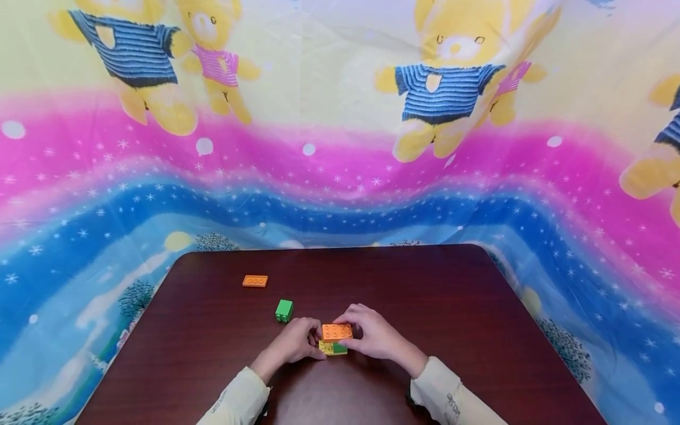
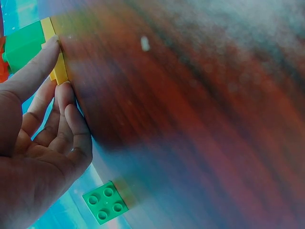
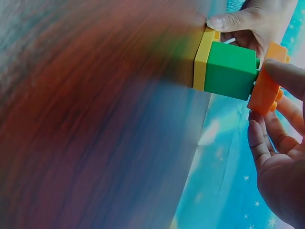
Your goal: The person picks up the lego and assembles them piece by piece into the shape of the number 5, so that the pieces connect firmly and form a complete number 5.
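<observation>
On the table a thin yellow plate (image 1: 325,348) lies flat with a green block (image 3: 231,70) standing on its right part. My left hand (image 1: 297,341) pinches the left end of the yellow plate, thumb on the near side. An orange brick (image 1: 337,333), studs up, is held between the thumb and fingers of my right hand (image 1: 374,333). In the right wrist view the orange brick sits over the green block's studs, slightly tilted, with a narrow gap showing. It sticks out past the block toward my left hand.
Beyond my left hand a second green block (image 1: 284,310) lies on its side, studs facing me. Farther back an orange plate (image 1: 255,281) lies with its hollow underside up. A printed bear cloth (image 1: 308,195) hangs behind the dark wooden table (image 1: 451,307).
</observation>
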A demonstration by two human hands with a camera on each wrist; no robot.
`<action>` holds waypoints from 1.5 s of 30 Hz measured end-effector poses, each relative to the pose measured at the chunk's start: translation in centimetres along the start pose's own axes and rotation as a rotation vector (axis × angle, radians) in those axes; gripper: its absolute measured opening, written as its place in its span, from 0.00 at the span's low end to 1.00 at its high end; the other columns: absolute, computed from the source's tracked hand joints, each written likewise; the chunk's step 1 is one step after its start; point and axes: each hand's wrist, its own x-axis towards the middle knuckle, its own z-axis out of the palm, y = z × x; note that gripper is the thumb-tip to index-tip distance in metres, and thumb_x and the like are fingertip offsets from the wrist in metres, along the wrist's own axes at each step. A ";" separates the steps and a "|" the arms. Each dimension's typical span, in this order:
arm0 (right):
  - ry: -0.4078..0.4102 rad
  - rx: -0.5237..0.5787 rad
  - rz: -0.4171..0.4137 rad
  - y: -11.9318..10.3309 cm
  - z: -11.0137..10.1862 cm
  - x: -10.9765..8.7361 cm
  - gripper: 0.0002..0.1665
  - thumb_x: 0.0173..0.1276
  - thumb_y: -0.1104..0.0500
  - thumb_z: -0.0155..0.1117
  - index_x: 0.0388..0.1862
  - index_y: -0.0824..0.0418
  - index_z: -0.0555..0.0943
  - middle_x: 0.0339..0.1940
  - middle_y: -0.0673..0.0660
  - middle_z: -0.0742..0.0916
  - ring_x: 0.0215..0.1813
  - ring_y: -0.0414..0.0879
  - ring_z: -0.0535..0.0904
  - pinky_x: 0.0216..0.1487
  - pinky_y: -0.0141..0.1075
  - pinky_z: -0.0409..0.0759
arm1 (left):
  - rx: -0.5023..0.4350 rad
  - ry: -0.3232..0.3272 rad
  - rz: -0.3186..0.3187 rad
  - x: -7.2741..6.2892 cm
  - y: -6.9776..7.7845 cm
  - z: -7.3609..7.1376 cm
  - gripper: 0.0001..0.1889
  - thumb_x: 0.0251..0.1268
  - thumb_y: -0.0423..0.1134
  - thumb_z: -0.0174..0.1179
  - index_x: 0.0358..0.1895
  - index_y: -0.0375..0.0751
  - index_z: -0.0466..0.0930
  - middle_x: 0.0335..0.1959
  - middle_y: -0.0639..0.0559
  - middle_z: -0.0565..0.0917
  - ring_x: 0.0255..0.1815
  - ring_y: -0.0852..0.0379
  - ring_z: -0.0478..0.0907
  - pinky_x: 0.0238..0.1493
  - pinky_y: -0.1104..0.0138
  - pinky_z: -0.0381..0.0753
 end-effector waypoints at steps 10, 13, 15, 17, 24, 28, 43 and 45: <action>0.005 -0.023 -0.023 -0.3 0.1 0.3 0.21 0.64 0.49 0.78 0.56 0.43 0.87 0.44 0.40 0.82 0.44 0.36 0.72 0.41 0.30 0.75 | 0.007 -0.006 -0.011 0.2 0.0 0.0 0.17 0.46 0.39 0.84 0.30 0.47 0.80 0.28 0.55 0.81 0.28 0.64 0.73 0.31 0.71 0.75; 0.005 -0.024 -0.018 -0.3 0.1 0.4 0.21 0.64 0.49 0.78 0.56 0.43 0.87 0.43 0.40 0.82 0.43 0.36 0.72 0.40 0.30 0.75 | 0.008 -0.007 -0.014 0.3 -0.1 0.1 0.18 0.46 0.39 0.84 0.30 0.48 0.80 0.27 0.56 0.81 0.29 0.63 0.73 0.31 0.71 0.75; 0.007 -0.022 -0.018 -0.2 0.2 0.4 0.21 0.64 0.49 0.79 0.56 0.43 0.88 0.42 0.40 0.82 0.42 0.36 0.72 0.39 0.29 0.74 | 0.012 -0.005 -0.010 0.3 -0.1 0.1 0.18 0.46 0.40 0.84 0.30 0.48 0.79 0.27 0.56 0.81 0.28 0.63 0.73 0.31 0.71 0.75; 0.014 -0.021 -0.025 -0.2 0.2 0.4 0.21 0.63 0.49 0.79 0.56 0.43 0.88 0.41 0.40 0.82 0.39 0.35 0.72 0.37 0.29 0.74 | 0.016 -0.002 -0.005 0.3 -0.1 0.1 0.18 0.45 0.40 0.84 0.29 0.48 0.79 0.27 0.56 0.81 0.28 0.64 0.73 0.31 0.71 0.75; 0.033 -0.024 -0.048 -0.1 0.2 0.4 0.23 0.61 0.49 0.81 0.55 0.45 0.89 0.36 0.40 0.81 0.31 0.35 0.69 0.31 0.27 0.70 | 0.036 0.011 0.010 0.3 -0.2 0.1 0.19 0.44 0.40 0.85 0.28 0.48 0.78 0.26 0.56 0.81 0.26 0.66 0.72 0.30 0.71 0.74; 0.030 -0.027 -0.049 -0.1 0.2 0.4 0.24 0.60 0.50 0.82 0.56 0.46 0.89 0.35 0.41 0.80 0.29 0.34 0.68 0.29 0.26 0.69 | 0.042 0.011 0.010 0.3 -0.2 0.1 0.19 0.45 0.40 0.85 0.29 0.48 0.78 0.26 0.56 0.81 0.27 0.66 0.72 0.30 0.71 0.75; 0.033 -0.119 -0.088 -0.5 0.3 0.0 0.28 0.60 0.50 0.82 0.61 0.47 0.87 0.33 0.44 0.79 0.26 0.32 0.66 0.27 0.24 0.70 | 0.031 0.001 -0.002 0.3 -0.2 0.2 0.19 0.45 0.40 0.85 0.29 0.48 0.79 0.27 0.55 0.80 0.27 0.65 0.72 0.30 0.71 0.74; 0.036 -0.140 -0.103 -0.5 0.4 0.0 0.28 0.60 0.50 0.82 0.61 0.46 0.87 0.34 0.45 0.80 0.27 0.32 0.67 0.28 0.24 0.71 | 0.027 0.001 -0.004 0.3 -0.1 0.2 0.19 0.45 0.39 0.85 0.30 0.48 0.79 0.27 0.55 0.80 0.27 0.65 0.72 0.30 0.71 0.74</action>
